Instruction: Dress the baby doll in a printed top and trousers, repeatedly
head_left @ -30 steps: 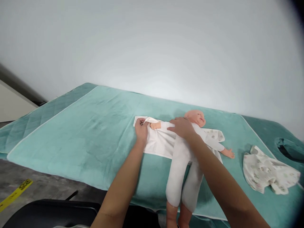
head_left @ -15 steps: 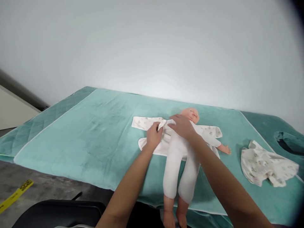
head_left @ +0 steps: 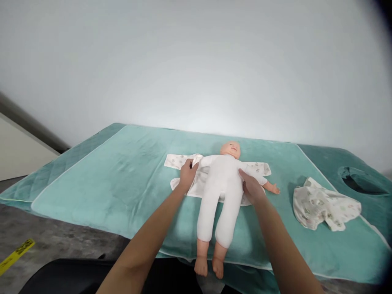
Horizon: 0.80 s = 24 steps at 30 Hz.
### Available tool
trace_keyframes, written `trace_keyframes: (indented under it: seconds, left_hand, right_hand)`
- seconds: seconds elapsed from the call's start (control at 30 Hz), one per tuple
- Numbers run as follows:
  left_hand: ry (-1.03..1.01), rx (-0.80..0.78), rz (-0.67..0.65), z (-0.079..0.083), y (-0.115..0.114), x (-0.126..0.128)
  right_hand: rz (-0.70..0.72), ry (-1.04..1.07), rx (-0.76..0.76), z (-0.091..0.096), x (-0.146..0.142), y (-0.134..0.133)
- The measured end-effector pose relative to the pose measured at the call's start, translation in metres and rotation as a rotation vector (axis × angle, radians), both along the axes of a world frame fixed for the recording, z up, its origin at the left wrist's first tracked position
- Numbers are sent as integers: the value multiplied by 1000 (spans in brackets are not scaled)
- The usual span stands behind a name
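Two sleeves show, and neither looks filled: the shirt [head_left: 199,183] lies spread under the doll [head_left: 225,177], which is on its back at the frame's centre, the front not closed over it. The doll's arm left of centre runs to the bunched cloth, its end hidden; the other arm lies outside the shirt. My left hand [head_left: 188,176] pinches that bunched cloth between thumb and fingers. My right hand [head_left: 252,187] has its thumb against the doll's side; I cannot tell how its other fingers stand. Patterned clothing [head_left: 324,206] sits crumpled at right on the green mat [head_left: 122,183]. A pale wall [head_left: 196,61] fills the top; grey floor [head_left: 67,234], yellow tape [head_left: 16,257] and a black chair [head_left: 61,277] show lower left.
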<state>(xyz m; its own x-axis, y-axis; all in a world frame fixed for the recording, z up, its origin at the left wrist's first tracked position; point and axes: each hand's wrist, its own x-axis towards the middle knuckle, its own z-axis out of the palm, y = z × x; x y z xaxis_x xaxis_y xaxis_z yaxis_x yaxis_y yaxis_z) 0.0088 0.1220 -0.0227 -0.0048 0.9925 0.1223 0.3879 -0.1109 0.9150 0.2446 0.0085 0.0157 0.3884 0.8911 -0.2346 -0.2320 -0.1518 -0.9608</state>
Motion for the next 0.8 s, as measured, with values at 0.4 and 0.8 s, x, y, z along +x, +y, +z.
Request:
trace_keyframes:
  seconds: [0.4,0.8]
  left_hand:
    - [59,-41,14,55,47,18]
    - [483,-108,-564,140,-43,42]
  right_hand:
    - [140,210,193,-38,-28,38]
    - [153,370,176,-47,-27,38]
